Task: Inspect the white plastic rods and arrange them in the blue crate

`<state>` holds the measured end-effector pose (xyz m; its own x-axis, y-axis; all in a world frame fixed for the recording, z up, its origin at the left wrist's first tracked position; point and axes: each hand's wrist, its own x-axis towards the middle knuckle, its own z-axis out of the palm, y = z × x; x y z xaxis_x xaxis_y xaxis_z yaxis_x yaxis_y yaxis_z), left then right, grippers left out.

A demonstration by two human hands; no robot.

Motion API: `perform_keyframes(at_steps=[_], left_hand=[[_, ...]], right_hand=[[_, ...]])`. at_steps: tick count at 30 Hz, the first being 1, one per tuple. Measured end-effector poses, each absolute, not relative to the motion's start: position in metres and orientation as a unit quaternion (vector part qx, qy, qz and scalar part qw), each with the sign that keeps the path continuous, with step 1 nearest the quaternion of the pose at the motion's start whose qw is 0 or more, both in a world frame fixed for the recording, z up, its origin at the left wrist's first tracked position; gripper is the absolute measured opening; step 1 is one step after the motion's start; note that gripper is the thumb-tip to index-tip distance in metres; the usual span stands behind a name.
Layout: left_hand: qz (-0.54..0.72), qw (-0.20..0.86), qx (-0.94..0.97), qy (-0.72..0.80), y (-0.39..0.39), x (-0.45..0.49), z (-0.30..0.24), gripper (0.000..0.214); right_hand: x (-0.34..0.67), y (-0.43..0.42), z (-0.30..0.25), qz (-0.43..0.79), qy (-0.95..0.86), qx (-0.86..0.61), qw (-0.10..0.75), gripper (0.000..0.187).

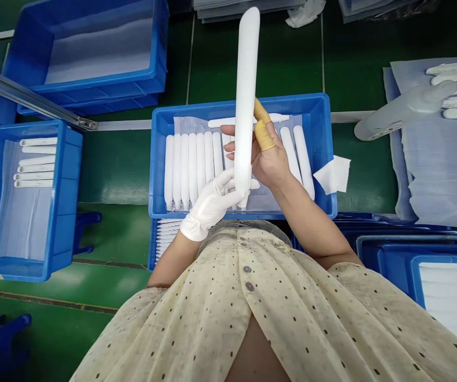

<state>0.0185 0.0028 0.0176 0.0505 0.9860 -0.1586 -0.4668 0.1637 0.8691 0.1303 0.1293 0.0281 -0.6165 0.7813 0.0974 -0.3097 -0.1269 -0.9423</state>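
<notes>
A long, smooth white tube-like piece [246,95] with a slanted far end stands nearly upright in view, above a blue crate [327,154]. My left hand [210,204], in a white glove, is closed around its near end. My right hand [272,159] is bare except for yellow finger cots on two fingers. Its other fingers pass behind the piece, and it grips the middle part from the right. Below my hands, several similar white pieces [188,170] lie side by side on a pale liner, and one lies crosswise at the back of the crate.
At left is a blue crate [64,201] holding several white pieces; a larger blue crate [158,53] stands behind it. A white paper scrap [334,175] touches the middle crate's right side. A squeeze bottle [403,111] lies at right by stacked sheets [447,185]. A metal rail [33,95] crosses upper left.
</notes>
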Motion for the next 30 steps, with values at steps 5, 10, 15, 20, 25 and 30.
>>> perform_keyframes(at_steps=[5, 10, 15, 20, 25, 30], left_hand=[[0.535, 0.716, 0.294, 0.339, 0.001, 0.016, 0.022, 0.059], [0.526, 0.723, 0.320, 0.313, 0.003, 0.014, 0.009, 0.056], [0.536, 0.647, 0.358, 0.407, 0.020, 0.003, -0.014, 0.066], [0.605, 0.493, 0.461, 0.422, 0.049, -0.018, 0.016, 0.061], [0.613, 0.413, 0.533, 0.412, 0.066, -0.029, 0.063, 0.063], [0.621, 0.440, 0.518, 0.390, 0.068, -0.028, 0.068, 0.046]], right_hand=[[0.129, 0.130, 0.030, 0.714, -0.529, -0.227, 0.399, 0.074], [0.130, 0.131, 0.032, 0.704, -0.529, -0.245, 0.404, 0.066], [0.138, 0.128, 0.022, 0.678, -0.569, -0.233, 0.403, 0.061], [0.151, 0.117, 0.004, 0.696, -0.575, -0.148, 0.404, 0.041], [0.166, 0.103, -0.001, 0.651, -0.647, -0.149, 0.369, 0.036], [0.178, 0.095, 0.011, 0.356, -0.789, -0.233, 0.444, 0.037]])
